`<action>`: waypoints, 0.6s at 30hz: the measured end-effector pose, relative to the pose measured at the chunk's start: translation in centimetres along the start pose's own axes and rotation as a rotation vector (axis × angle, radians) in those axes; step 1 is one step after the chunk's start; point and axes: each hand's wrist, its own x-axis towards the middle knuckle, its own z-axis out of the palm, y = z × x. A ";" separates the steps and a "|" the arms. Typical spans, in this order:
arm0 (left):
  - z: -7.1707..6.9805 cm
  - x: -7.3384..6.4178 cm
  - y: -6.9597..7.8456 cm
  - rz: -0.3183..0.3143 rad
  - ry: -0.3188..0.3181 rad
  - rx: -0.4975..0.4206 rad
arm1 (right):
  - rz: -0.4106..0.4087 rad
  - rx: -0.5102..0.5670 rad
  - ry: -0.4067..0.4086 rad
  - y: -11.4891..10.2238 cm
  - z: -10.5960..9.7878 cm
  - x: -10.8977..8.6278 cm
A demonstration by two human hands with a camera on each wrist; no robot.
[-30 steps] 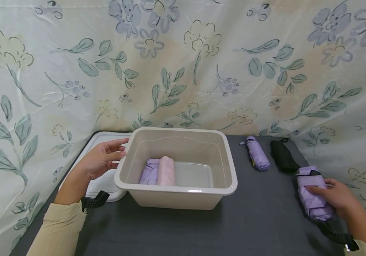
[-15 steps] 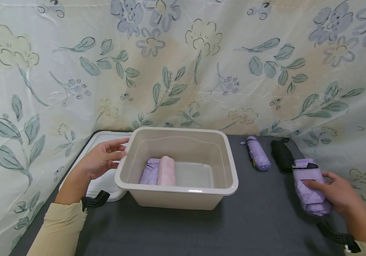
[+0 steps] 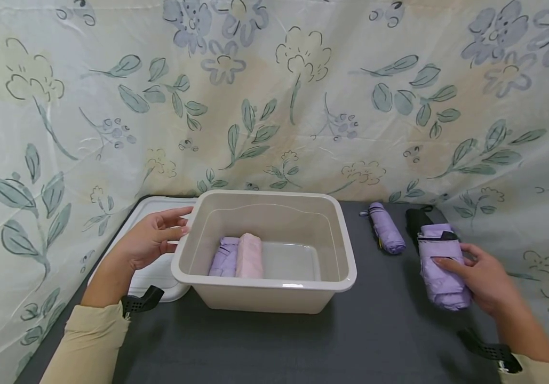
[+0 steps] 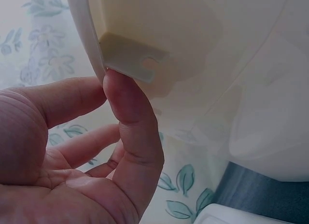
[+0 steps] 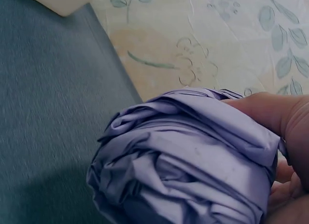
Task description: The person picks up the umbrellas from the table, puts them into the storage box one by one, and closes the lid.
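Note:
My right hand (image 3: 483, 277) grips a rolled lilac fabric bundle (image 3: 439, 272) with a dark band near its far end, over the right side of the table. Loose spiral folds show at the end of this bundle (image 5: 183, 161) in the right wrist view. With thumb and a finger, my left hand (image 3: 154, 237) pinches the left rim of a beige plastic bin (image 3: 264, 296). The left wrist view shows the fingertips (image 4: 118, 86) right at the rim's lip. Inside the bin, a folded lilac bundle (image 3: 224, 257) and a pink bundle (image 3: 250, 256) lie side by side at the left.
Behind the left hand lies a white lid (image 3: 151, 277), partly under the bin's left side. A slim lilac roll (image 3: 386, 229) with a small loop is at the back right. Beside it, a black roll (image 3: 415, 217) is partly hidden behind the held bundle. Floral cloth (image 3: 264, 106) hangs behind.
My right hand has moved left and slightly away from me with the lilac bundle, which has come up off the table and now overlaps the black roll. The left hand stays at the rim.

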 end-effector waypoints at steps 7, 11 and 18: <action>0.0 0.1 0.2 -0.007 0.002 0.003 | -0.016 0.025 -0.017 -1.4 1.4 0.4; 0.0 0.2 0.4 -0.010 0.000 -0.009 | -0.015 0.050 -0.036 -2.4 1.9 0.5; -0.1 0.5 0.3 -0.014 -0.003 0.005 | -0.016 0.078 -0.061 -3.9 2.8 0.5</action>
